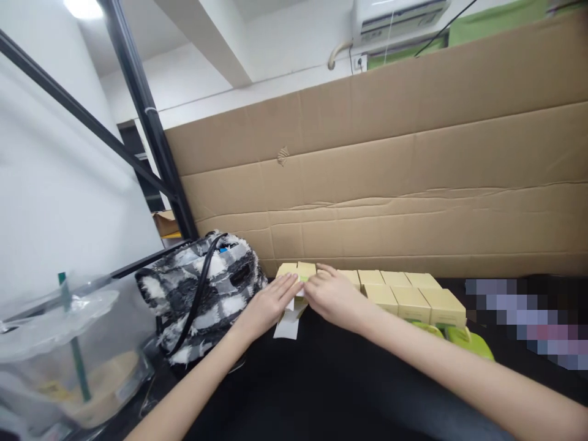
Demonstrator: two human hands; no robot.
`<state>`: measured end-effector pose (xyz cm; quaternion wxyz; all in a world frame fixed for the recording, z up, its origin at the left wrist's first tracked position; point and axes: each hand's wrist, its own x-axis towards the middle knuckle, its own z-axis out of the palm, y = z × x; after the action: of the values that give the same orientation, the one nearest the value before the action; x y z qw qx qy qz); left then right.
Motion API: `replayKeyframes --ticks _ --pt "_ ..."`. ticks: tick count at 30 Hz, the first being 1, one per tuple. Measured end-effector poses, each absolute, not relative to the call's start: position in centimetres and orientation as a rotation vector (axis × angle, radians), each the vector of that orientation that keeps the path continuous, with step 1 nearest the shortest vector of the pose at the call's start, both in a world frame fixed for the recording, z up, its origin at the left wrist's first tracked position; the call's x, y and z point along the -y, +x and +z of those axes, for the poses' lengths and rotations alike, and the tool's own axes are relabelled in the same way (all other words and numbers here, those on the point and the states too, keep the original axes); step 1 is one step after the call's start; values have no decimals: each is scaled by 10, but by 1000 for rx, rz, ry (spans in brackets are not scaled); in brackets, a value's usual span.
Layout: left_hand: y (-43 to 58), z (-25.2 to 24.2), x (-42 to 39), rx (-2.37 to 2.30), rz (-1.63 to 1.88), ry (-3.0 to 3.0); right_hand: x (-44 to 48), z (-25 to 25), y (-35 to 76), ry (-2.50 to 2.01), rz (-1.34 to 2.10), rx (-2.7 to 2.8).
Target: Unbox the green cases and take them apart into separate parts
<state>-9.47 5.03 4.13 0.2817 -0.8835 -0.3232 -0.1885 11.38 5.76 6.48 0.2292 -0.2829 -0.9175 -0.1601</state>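
Nearest, at the left edge, stands a clear plastic cup point(108, 383) with a pale brown content and a dark green straw point(79, 361). Both bare forearms reach in from the lower corners and converge ahead on the dark table point(495, 324).

The left hand point(270, 304) lies palm down with its fingers stretched forward and together, their tips beside those of the other hand. The right hand point(339, 297) is turned inward, most fingers curled, one finger raised and pointing left. Fingertips meet over a white strip point(287, 327); whether either hand truly grips it cannot be told, as the contact is covered. The strip looks thin and papery, hanging toward the wearer with its lower end free.

Bright green items point(471, 343) lie right of the right forearm, partly under the front boxes. The pale yellow boxes point(411, 303) are plain, square-edged and packed close, three larger-looking ones in front of a row behind; two more show just beyond the left fingertips.

A shaggy black, grey and white bag point(239, 278) with a black strap sits left of the hands. Behind everything rises a creased brown cardboard sheet point(390, 165), beside a black metal frame point(147, 116). Farthest, an air conditioner point(397, 18) hangs on the wall.
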Motion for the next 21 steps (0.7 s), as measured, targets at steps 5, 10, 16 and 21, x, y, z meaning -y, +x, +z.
replayKeyframes --ticks 5,10,16,21 --pt "-106 24 -54 1039 -357 -2532 -68 40 84 -874 -473 2706" --pt "-103 33 -49 1140 -124 -2819 -59 26 81 -959 -351 2867" --pt "-87 30 -45 1412 -147 -2794 -45 26 94 -993 -246 2857" --pt "-70 20 -46 1554 -235 -2618 -35 54 140 -972 -283 2723"
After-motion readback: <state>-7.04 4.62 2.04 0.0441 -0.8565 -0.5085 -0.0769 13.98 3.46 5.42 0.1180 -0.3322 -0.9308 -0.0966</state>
